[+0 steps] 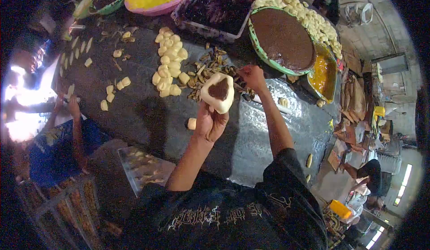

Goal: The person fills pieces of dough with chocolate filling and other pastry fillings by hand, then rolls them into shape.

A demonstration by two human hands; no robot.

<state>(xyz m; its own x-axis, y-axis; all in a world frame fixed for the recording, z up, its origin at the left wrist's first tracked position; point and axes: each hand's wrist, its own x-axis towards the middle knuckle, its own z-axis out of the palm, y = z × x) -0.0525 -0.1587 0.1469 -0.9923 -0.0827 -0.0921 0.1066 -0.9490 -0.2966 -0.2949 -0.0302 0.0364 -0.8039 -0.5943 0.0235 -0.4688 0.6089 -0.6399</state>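
My left hand (211,123) holds up a flattened piece of pale dough (228,98), its fingers cupped underneath. In the hollow of the dough sits a brown paste filling (218,90). To the right, my right hand (253,77) is at the edge of a pile of brownish strips (208,66) on the dark table (179,115). Its fingertips are pinched together; whether a strip is between them I cannot make out. Left of the pile lies a heap of pale dough balls (168,64). A single dough piece (192,123) rests beside my left wrist.
Along the far side stand a green-rimmed basin of brown paste (251,30), a dark-stained crate (228,36), a pink basin (150,10) with yellow contents and a tray of orange liquid (334,82). More dough balls (309,17) lie behind. A person in blue (67,142) works at the left.
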